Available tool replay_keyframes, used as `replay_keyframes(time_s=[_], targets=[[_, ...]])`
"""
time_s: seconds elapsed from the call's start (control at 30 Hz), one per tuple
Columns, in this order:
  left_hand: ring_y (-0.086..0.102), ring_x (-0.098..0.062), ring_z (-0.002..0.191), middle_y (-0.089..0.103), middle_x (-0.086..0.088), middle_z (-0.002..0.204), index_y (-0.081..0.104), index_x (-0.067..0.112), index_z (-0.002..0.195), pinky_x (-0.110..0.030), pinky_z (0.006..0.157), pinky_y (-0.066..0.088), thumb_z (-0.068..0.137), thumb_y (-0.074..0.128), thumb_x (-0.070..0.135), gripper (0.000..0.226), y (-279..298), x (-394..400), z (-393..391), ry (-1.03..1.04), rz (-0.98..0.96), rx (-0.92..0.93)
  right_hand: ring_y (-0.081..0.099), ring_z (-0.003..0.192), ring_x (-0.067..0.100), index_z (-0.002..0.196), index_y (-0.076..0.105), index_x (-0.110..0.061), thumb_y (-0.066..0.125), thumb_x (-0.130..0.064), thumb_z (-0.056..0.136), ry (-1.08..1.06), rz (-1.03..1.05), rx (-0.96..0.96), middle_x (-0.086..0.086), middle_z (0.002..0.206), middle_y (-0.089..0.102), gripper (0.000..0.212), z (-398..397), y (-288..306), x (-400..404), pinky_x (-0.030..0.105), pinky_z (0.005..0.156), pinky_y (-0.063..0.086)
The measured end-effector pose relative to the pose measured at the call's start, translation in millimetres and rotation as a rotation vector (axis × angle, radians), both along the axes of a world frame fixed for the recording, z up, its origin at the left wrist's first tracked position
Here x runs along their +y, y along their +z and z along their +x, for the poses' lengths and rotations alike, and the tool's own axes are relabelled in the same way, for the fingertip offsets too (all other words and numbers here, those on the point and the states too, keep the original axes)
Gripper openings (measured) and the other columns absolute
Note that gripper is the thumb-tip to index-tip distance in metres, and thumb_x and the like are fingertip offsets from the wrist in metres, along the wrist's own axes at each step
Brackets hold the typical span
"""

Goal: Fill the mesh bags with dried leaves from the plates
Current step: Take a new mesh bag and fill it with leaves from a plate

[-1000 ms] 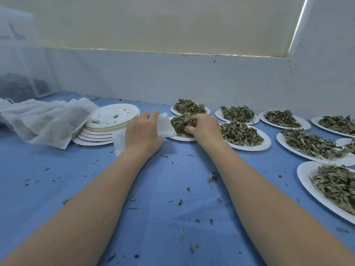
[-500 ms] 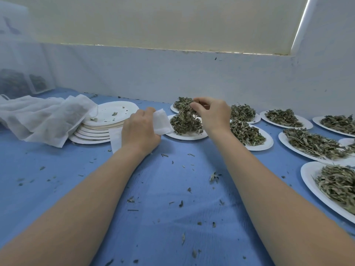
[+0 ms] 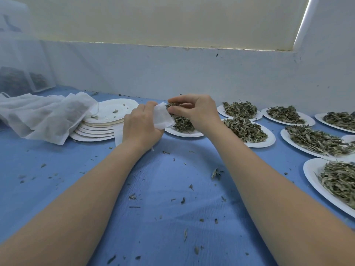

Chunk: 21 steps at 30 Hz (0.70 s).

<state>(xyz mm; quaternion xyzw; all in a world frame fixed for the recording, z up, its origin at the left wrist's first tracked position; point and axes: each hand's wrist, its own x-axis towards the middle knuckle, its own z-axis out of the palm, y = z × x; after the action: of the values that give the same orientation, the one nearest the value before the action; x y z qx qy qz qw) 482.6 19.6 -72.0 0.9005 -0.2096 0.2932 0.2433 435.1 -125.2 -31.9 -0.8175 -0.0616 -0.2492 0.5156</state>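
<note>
My left hand (image 3: 141, 125) grips a small white mesh bag (image 3: 162, 117) with its mouth turned to the right. My right hand (image 3: 196, 110) pinches a clump of dried leaves (image 3: 171, 107) right at the bag's opening. Below them a white paper plate (image 3: 184, 133) holds a heap of dried leaves (image 3: 183, 122). Part of that heap is hidden behind my right hand.
A stack of used paper plates (image 3: 99, 127) stands to the left, with a pile of white mesh bags (image 3: 42, 116) draped against it. Several leaf-filled plates (image 3: 247, 130) spread to the right. Filled mesh bags (image 3: 13, 81) stand at the far left wall. Leaf crumbs litter the blue table cover (image 3: 163, 198).
My right hand took a clump of leaves from the plate, lifted it, and carried it left to the mouth of the bag. My left hand has raised the bag slightly.
</note>
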Motion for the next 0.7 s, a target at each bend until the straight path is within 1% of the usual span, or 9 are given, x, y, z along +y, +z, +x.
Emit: replay_keyframes(time_s=[0.1,0.2,0.23,0.33,0.4,0.47,0.6,0.7], targets=[[0.051,-0.031,0.103,0.056,-0.012,0.108,0.048,0.012,0.124,-0.038,0.084,0.033,0.078,0.067,0.028,0.052,-0.7,-0.6,-0.7,-0.018,-0.026,-0.013,0.065,0.072,0.000,0.085,0.069,-0.027,0.083,-0.011,0.067,0.041,-0.038,0.008,-0.013,0.074,0.068,0.028,0.2,1.0,2.1,0.019,0.080,0.053],[0.052,-0.030,0.102,0.057,-0.011,0.106,0.051,0.012,0.121,-0.038,0.085,0.033,0.077,0.068,0.030,0.050,-1.4,-0.9,-2.1,-0.038,-0.056,-0.017,0.066,0.072,0.001,0.090,0.059,-0.025,0.085,-0.008,0.063,0.091,-0.023,0.077,-0.009,0.077,0.068,0.042,1.2,0.7,2.6,0.020,0.076,0.055],[0.052,-0.030,0.101,0.057,-0.011,0.106,0.051,0.012,0.120,-0.038,0.084,0.033,0.077,0.068,0.030,0.050,-1.3,-0.8,-2.6,-0.042,-0.067,-0.014,0.066,0.073,0.001,0.089,0.057,-0.025,0.085,-0.008,0.063,0.097,-0.026,0.099,-0.009,0.078,0.068,0.042,1.6,0.5,2.8,0.020,0.075,0.055],[0.053,-0.030,0.098,0.058,-0.010,0.104,0.053,0.013,0.118,-0.039,0.084,0.035,0.077,0.068,0.037,0.050,-0.9,0.2,-3.5,-0.048,-0.094,-0.002,0.065,0.074,0.003,0.084,0.059,-0.025,0.080,-0.010,0.071,0.079,-0.045,0.114,-0.010,0.078,0.069,0.029,3.2,0.0,3.4,0.022,0.077,0.053],[0.054,-0.030,0.095,0.059,-0.010,0.102,0.054,0.013,0.115,-0.039,0.082,0.037,0.078,0.065,0.042,0.048,-0.5,0.4,-4.8,-0.055,-0.121,-0.001,0.066,0.072,0.005,0.083,0.062,-0.024,0.076,-0.008,0.076,0.088,0.051,0.119,-0.007,0.078,0.070,0.022,3.9,-0.7,2.6,0.022,0.076,0.054],[0.054,-0.030,0.093,0.060,-0.010,0.099,0.056,0.012,0.113,-0.039,0.081,0.038,0.078,0.065,0.042,0.047,0.7,-0.1,-6.5,-0.070,-0.175,-0.003,0.067,0.067,0.004,0.083,0.066,-0.020,0.075,-0.006,0.077,0.091,0.137,0.125,-0.004,0.076,0.070,0.018,4.4,-1.1,1.0,0.019,0.072,0.055],[0.054,-0.027,0.091,0.060,-0.007,0.099,0.057,0.015,0.111,-0.037,0.081,0.041,0.078,0.067,0.043,0.045,1.4,-2.3,-8.1,-0.114,-0.222,0.025,0.066,0.064,0.002,0.080,0.071,-0.019,0.077,-0.009,0.074,0.023,0.055,0.130,-0.008,0.069,0.069,0.012,4.1,-1.0,-2.4,0.018,0.073,0.055],[0.054,-0.026,0.091,0.060,-0.008,0.099,0.056,0.015,0.111,-0.035,0.080,0.042,0.077,0.068,0.042,0.045,0.9,-4.4,-8.5,-0.133,-0.249,0.048,0.064,0.068,0.002,0.081,0.073,-0.021,0.076,-0.013,0.076,-0.022,-0.036,0.137,-0.010,0.070,0.068,0.010,2.7,0.5,-1.9,0.018,0.076,0.053]])
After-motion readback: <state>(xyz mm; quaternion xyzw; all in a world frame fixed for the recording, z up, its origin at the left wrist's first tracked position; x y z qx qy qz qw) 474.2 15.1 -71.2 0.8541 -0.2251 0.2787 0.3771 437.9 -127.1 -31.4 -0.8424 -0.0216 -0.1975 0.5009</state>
